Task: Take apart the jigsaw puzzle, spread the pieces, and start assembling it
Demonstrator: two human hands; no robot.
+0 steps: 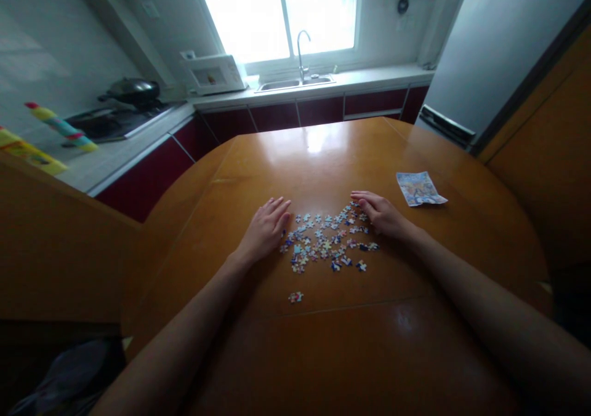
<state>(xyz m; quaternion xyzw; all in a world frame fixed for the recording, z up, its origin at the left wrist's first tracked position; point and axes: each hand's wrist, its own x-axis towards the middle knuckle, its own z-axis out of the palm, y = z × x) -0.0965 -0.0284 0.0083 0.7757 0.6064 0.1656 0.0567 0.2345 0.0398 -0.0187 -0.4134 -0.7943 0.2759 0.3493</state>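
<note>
Small jigsaw puzzle pieces, mostly pale blue, white and dark blue, lie spread in a loose patch on the wooden table. At the patch's left edge my left hand rests palm down, fingers stretched out, holding nothing. My right hand is at the upper right edge, its fingers extended over a few pieces; whether it touches them is hard to tell. Closer to me, apart from the patch, sits a small cluster of joined-looking pieces with red in it.
A creased printed picture sheet lies on the table to the right. Beyond the table are a counter with a sink, a microwave and a stove with a black pan. A fridge stands at the right.
</note>
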